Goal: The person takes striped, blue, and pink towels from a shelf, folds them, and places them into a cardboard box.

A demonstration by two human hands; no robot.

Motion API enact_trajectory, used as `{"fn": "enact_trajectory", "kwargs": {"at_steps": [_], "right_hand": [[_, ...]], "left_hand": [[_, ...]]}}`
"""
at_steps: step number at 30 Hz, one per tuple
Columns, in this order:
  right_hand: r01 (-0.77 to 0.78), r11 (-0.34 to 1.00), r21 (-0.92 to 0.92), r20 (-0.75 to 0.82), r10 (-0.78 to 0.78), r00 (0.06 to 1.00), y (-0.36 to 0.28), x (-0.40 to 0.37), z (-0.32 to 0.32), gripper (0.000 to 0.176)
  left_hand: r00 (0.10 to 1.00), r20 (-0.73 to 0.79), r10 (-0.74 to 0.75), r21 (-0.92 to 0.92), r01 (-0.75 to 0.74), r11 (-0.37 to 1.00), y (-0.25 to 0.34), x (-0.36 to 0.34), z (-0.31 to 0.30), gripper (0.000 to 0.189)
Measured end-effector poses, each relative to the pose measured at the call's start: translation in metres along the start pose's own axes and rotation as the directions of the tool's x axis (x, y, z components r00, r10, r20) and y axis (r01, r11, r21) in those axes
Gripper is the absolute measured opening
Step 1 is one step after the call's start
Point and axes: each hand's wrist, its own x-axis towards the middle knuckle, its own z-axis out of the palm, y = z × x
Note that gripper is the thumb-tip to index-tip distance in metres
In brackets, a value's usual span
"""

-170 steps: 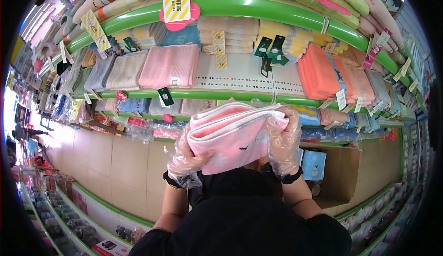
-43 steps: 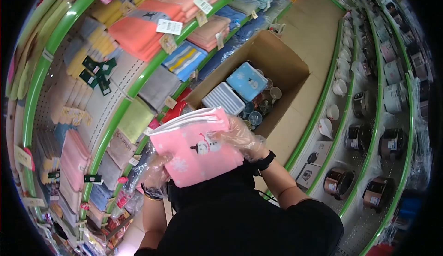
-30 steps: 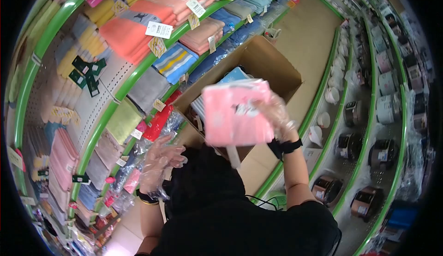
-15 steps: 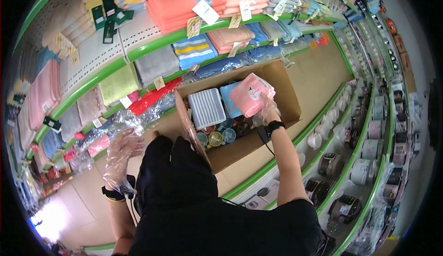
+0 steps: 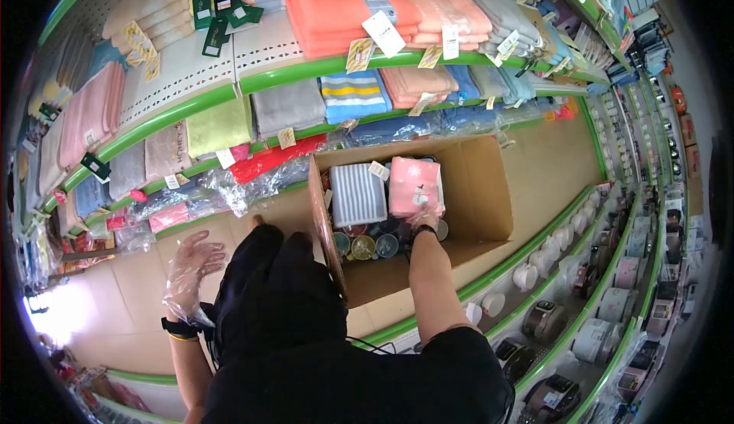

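A folded pink towel (image 5: 414, 181) with a snowman and snowflake lies in the cardboard box (image 5: 474, 194), over the spot where a light-blue towel showed. My right hand (image 5: 423, 216) in a clear plastic glove grips its near edge; the fingertips are partly hard to make out. Beside it on the left lies a folded grey-and-white striped towel (image 5: 358, 194) with a white tag. Several glass cups (image 5: 363, 247) sit in the near part of the box. My left hand (image 5: 197, 263), also in a clear glove, is held above the floor left of my knees, open and holding nothing.
Green-edged shelves in front carry folded towels, among them a coral stack (image 5: 344, 19) and a lime-green towel (image 5: 218, 127). Crumpled plastic wrap (image 5: 252, 183) hangs along the lower shelf. To the right, shelves hold white cups (image 5: 525, 275) and boxed pots (image 5: 545, 321).
My right hand has brought the pink towel left and down, and it now lies flat beside the striped one. My left hand shifted slightly down. The camera view has turned a little.
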Motion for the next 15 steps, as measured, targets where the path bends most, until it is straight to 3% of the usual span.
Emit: {"fn": "enact_trajectory", "kwargs": {"at_steps": [1,2,5,6,7,8,10,11,12,13,14,15], "right_hand": [[0.069,0.996,-0.061,0.045,-0.066,0.997,0.008,-0.007,-0.010,0.042],[-0.050,0.997,-0.066,0.079,0.056,0.995,0.007,-0.013,-0.017,0.041],[-0.157,0.987,-0.036,0.093,0.159,0.983,0.014,-0.107,-0.099,0.038],[-0.120,0.985,-0.124,-0.183,0.097,0.978,0.019,-0.108,-0.074,0.036],[-0.200,0.915,0.349,-0.279,0.305,0.911,0.024,-0.047,-0.017,0.032],[-0.079,0.663,0.745,-0.358,0.497,0.791,0.028,0.011,0.040,0.029],[-0.353,0.817,0.455,-0.087,0.435,0.896,0.031,0.000,0.012,0.051],[-0.313,0.839,0.445,-0.132,0.407,0.904,0.026,-0.002,-0.006,0.051],[-0.317,0.397,0.861,0.002,0.621,0.784,0.019,-0.006,-0.018,0.047],[-0.177,-0.189,0.966,0.259,0.685,0.681,0.013,-0.015,-0.030,0.043],[0.042,-0.705,0.708,0.528,0.567,0.632,0.014,-0.029,-0.045,0.040],[-0.241,-0.583,0.776,0.562,0.465,0.684,0.010,-0.087,-0.102,0.037]], "left_hand": [[0.999,-0.024,0.032,-0.009,-0.032,0.999,-0.001,0.000,-0.001,0.037],[0.999,-0.023,0.029,-0.004,-0.029,1.000,-0.002,0.001,-0.001,0.037],[0.999,-0.050,-0.008,-0.029,0.007,1.000,-0.008,0.006,-0.004,0.037],[1.000,-0.019,-0.010,-0.047,0.010,0.999,-0.014,0.008,-0.007,0.038],[1.000,0.006,-0.007,-0.067,0.007,0.998,-0.020,0.010,-0.009,0.038],[1.000,-0.024,0.013,-0.075,-0.015,0.997,-0.025,0.012,-0.011,0.038],[0.998,0.027,-0.061,-0.095,0.063,0.993,-0.033,0.011,-0.018,0.038],[0.997,0.006,-0.075,-0.072,0.075,0.995,-0.031,0.010,-0.017,0.039],[0.998,-0.013,-0.063,-0.078,0.061,0.995,-0.029,0.007,-0.015,0.039],[0.998,-0.026,-0.054,-0.084,0.052,0.995,-0.026,0.004,-0.013,0.040],[0.998,-0.056,-0.041,-0.089,0.035,0.995,-0.025,0.004,-0.012,0.040],[0.997,-0.052,-0.050,-0.075,0.046,0.996,-0.024,0.005,-0.012,0.040]]}}
